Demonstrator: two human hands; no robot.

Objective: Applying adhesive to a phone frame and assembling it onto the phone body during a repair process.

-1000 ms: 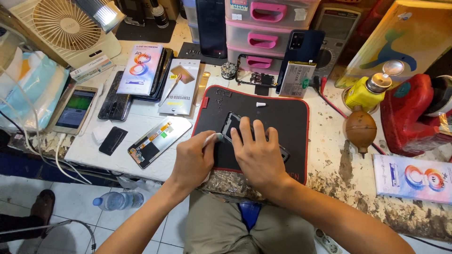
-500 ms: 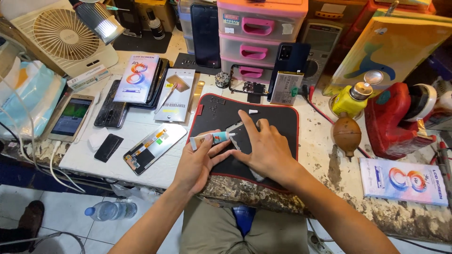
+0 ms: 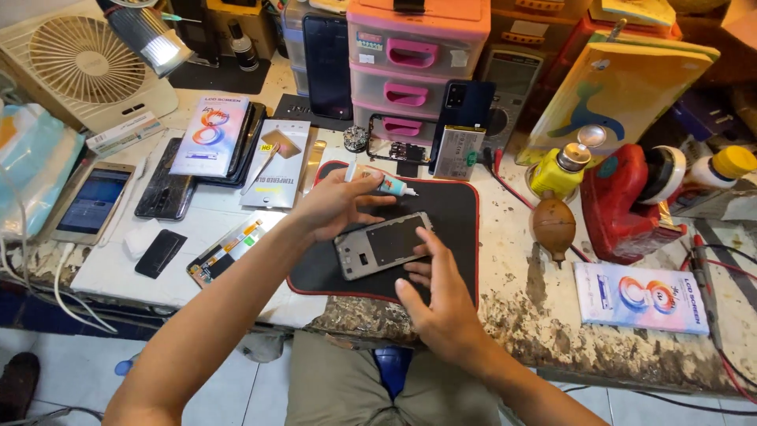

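Right now your left hand (image 3: 335, 207) is closed around a small glue tube (image 3: 384, 183), pinched between thumb and fingers with its nozzle pointing out to the right, while the heel of that hand seems to steady the upper left corner of the phone frame (image 3: 384, 245). Your right hand (image 3: 445, 304) is loosely open, fingers spread under and against the frame's lower right edge, so the frame sits tilted between both hands just above the black work mat (image 3: 461, 207) with its red border.

Judge the frame as light and thin: a grey shell with a dark inner panel and small cutouts near one end. It probably flexes if you twist it, so hold it by the long rims rather than pressing on the middle panel. The tube looks soft-walled; a firm squeeze would likely push out more than you want, so grip it near the shoulder and keep pressure gentle.

Around the mat, a strip-like part (image 3: 229, 251) lies to the left beside a small dark phone (image 3: 159, 252), with a larger phone (image 3: 87, 201) showing a lit screen further left. Behind the mat stand pink plastic drawers (image 3: 410, 55) and a flat battery (image 3: 457, 154). To the right sit a yellow bottle (image 3: 558, 170), a brown rubber blower (image 3: 553, 226), and a screen box (image 3: 640, 297) near the chipped bench edge (image 3: 544, 315).
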